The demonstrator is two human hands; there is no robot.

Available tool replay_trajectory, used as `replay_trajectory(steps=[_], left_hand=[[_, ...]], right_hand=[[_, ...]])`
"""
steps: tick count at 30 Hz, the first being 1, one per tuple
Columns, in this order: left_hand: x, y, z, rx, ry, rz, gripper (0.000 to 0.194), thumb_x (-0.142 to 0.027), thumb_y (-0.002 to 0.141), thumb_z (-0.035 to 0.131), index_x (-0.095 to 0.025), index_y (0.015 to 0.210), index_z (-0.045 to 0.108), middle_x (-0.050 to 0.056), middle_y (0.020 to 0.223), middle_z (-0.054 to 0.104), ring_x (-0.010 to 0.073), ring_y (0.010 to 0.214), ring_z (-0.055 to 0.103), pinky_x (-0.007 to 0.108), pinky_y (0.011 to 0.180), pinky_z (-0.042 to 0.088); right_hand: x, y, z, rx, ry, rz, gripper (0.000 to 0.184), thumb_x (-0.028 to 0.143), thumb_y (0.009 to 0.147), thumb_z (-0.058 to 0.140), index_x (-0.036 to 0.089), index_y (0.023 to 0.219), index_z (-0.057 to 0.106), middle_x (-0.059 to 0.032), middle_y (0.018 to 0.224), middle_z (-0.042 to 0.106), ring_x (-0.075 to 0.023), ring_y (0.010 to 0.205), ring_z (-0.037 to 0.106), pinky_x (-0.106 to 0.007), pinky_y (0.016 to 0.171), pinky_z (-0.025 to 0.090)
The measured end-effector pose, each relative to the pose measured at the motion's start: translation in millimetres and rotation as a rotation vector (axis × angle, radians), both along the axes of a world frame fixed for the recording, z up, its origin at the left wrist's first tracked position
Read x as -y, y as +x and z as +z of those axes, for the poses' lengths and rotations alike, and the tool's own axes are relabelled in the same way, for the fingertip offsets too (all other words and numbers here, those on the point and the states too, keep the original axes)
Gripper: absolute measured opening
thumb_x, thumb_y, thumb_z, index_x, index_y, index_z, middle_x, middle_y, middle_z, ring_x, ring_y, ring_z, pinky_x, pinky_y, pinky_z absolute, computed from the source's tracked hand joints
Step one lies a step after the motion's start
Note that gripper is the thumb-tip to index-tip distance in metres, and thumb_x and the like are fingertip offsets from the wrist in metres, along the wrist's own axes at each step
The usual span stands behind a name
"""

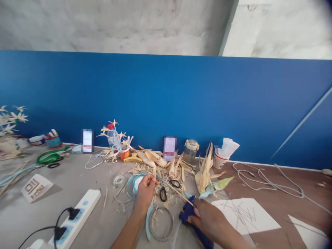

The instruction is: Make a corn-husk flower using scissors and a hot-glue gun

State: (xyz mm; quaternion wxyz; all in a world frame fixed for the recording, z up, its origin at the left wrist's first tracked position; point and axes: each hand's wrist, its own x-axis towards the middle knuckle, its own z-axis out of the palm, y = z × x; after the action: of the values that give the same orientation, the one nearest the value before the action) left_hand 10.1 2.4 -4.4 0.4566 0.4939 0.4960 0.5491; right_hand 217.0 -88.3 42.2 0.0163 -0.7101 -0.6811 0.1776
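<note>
My left hand (146, 189) is closed in a pinch on a small pale corn husk piece (155, 170) that sticks up from the fingertips. Beside that hand lies a roll of light blue ribbon (136, 183), partly hidden by it. My right hand (209, 216) wraps around a dark blue glue gun (185, 211), low on the table. A thin pale stick (183, 195) runs from near the glue gun toward the scissors (163, 193), which have black handles and lie between my hands. In front of my left forearm rests a coil of grey wire (161, 238).
Corn husks (204, 173) and scraps cover the table's middle. Behind them stand a phone (170, 148), a lidded jar (191, 150) and a paper cup (220, 160). A power strip (80, 214) lies front left. Paper with dark wires (247, 216) is at right, near a white cable (269, 180).
</note>
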Motion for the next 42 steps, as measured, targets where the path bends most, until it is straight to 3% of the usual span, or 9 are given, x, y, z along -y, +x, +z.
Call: replay_trajectory(steps=[6, 20, 25, 29, 31, 34, 36, 39, 42], left_hand=[[1.7, 0.1, 2.7, 0.005, 0.009, 0.006, 0.021, -0.039, 0.072, 0.053, -0.018, 0.069, 0.050, -0.003, 0.061, 0.060, 0.0064, 0.037, 0.039, 0.019, 0.038, 0.031], [-1.0, 0.1, -2.7, -0.009, 0.013, 0.031, 0.020, -0.038, 0.072, 0.052, -0.018, 0.069, 0.049, -0.002, 0.059, 0.059, 0.0063, 0.036, 0.037, 0.019, 0.037, 0.029], [-1.0, 0.9, -2.3, 0.013, 0.010, 0.036, 0.019, -0.037, 0.070, 0.053, -0.018, 0.069, 0.049, -0.002, 0.058, 0.060, 0.0060, 0.036, 0.036, 0.019, 0.037, 0.029], [-1.5, 1.5, -3.7, 0.044, 0.011, 0.035, 0.020, -0.037, 0.070, 0.054, -0.018, 0.071, 0.050, -0.002, 0.058, 0.060, 0.0060, 0.036, 0.037, 0.018, 0.038, 0.029], [-1.6, 1.6, -3.5, 0.056, 0.003, 0.036, 0.019, -0.037, 0.070, 0.055, -0.018, 0.071, 0.050, -0.002, 0.058, 0.060, 0.0059, 0.037, 0.038, 0.018, 0.038, 0.030], [-1.4, 1.8, -2.3, 0.075, -0.005, 0.036, 0.019, -0.037, 0.070, 0.055, -0.018, 0.071, 0.050, -0.003, 0.059, 0.060, 0.0060, 0.038, 0.039, 0.018, 0.039, 0.030], [-1.1, 1.8, -1.8, 0.080, 0.000, 0.032, 0.019, -0.037, 0.070, 0.055, -0.018, 0.070, 0.050, -0.003, 0.059, 0.059, 0.0060, 0.038, 0.039, 0.018, 0.039, 0.031], [-0.9, 1.4, -2.5, 0.079, 0.001, 0.029, 0.020, -0.037, 0.071, 0.054, -0.018, 0.070, 0.050, -0.003, 0.059, 0.059, 0.0057, 0.038, 0.038, 0.018, 0.039, 0.030], [-1.6, 0.4, -4.8, 0.078, -0.010, 0.045, 0.020, -0.038, 0.072, 0.054, -0.018, 0.072, 0.049, -0.003, 0.059, 0.058, 0.0064, 0.039, 0.039, 0.018, 0.039, 0.030]], right_hand=[[10.0, -8.0, -12.8, 0.052, 0.001, -0.024, 0.066, 0.024, 0.066, 0.060, 0.013, 0.128, 0.042, -0.0189, 0.116, 0.057, -0.0319, 0.102, 0.056, -0.037, 0.082, 0.041], [13.6, -6.8, -37.6, 0.023, 0.156, 0.008, 0.069, 0.012, 0.063, 0.054, 0.009, 0.130, 0.039, -0.0167, 0.109, 0.061, -0.0315, 0.105, 0.051, -0.042, 0.091, 0.037], [14.3, 0.1, -48.0, -0.330, 0.330, 0.003, 0.071, 0.016, 0.064, 0.049, 0.011, 0.133, 0.030, -0.0117, 0.100, 0.062, -0.0246, 0.095, 0.057, -0.037, 0.087, 0.043], [15.5, -0.5, -37.6, -0.730, 0.493, -0.015, 0.066, 0.021, 0.069, 0.053, 0.019, 0.132, 0.032, -0.0099, 0.108, 0.060, -0.0230, 0.100, 0.056, -0.036, 0.089, 0.043], [12.4, -6.2, -25.9, -1.006, 0.492, -0.089, 0.062, 0.029, 0.071, 0.057, 0.022, 0.129, 0.037, -0.0098, 0.108, 0.061, -0.0238, 0.098, 0.058, -0.035, 0.081, 0.048], [-0.1, -20.6, -5.4, -1.483, 0.302, -0.278, 0.044, 0.045, 0.074, 0.057, 0.021, 0.111, 0.052, -0.0097, 0.096, 0.066, -0.0242, 0.080, 0.064, -0.032, 0.060, 0.052], [-11.7, -31.4, 7.1, -1.700, 0.278, -0.285, 0.034, 0.048, 0.075, 0.057, 0.020, 0.093, 0.059, -0.0084, 0.092, 0.066, -0.0233, 0.080, 0.064, -0.032, 0.061, 0.052], [-26.9, -46.1, 18.3, -1.803, 0.303, -0.211, 0.029, 0.045, 0.069, 0.065, 0.020, 0.082, 0.060, -0.0053, 0.084, 0.066, -0.0205, 0.079, 0.063, -0.032, 0.069, 0.051], [-34.9, -57.9, 16.4, -1.649, 0.324, -0.143, 0.028, 0.041, 0.066, 0.069, 0.018, 0.079, 0.061, -0.0036, 0.076, 0.064, -0.0173, 0.072, 0.061, -0.031, 0.073, 0.049]])
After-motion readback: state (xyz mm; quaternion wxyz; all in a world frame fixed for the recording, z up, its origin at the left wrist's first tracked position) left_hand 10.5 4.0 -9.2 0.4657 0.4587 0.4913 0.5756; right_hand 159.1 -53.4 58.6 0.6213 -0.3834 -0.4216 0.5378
